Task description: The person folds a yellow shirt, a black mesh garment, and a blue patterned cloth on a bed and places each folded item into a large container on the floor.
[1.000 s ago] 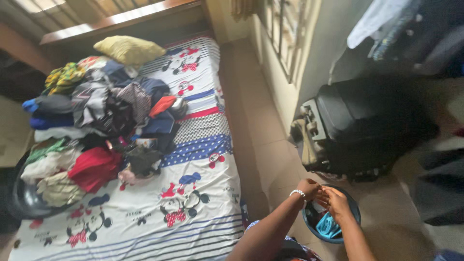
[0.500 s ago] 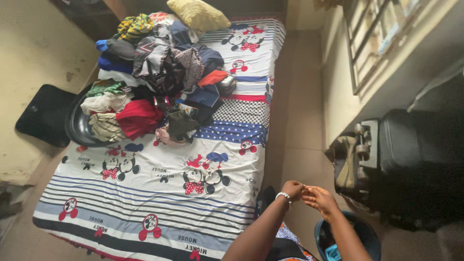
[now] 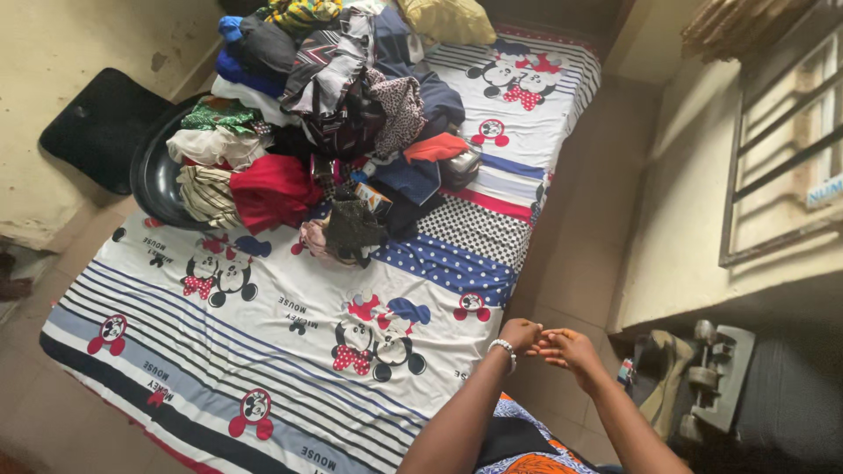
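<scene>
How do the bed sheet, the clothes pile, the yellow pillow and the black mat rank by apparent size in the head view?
1. Bed sheet
2. Clothes pile
3. Black mat
4. Yellow pillow, though the frame's top edge cuts it off, so its rank against the mat is unsure.

Daylight enters through the barred window (image 3: 781, 167) at the right of the frame and falls soft and even on the bed (image 3: 290, 342), whose pale sheet is the brightest area. There is no hard glare. The lower right corner, around the dark case (image 3: 773, 404), sinks into deep shadow with little detail. The hands (image 3: 549, 342) at lower centre are moderately lit and slightly soft. The wide lens bends the bed's edges, and fine detail is smeared toward the frame's corners.
</scene>
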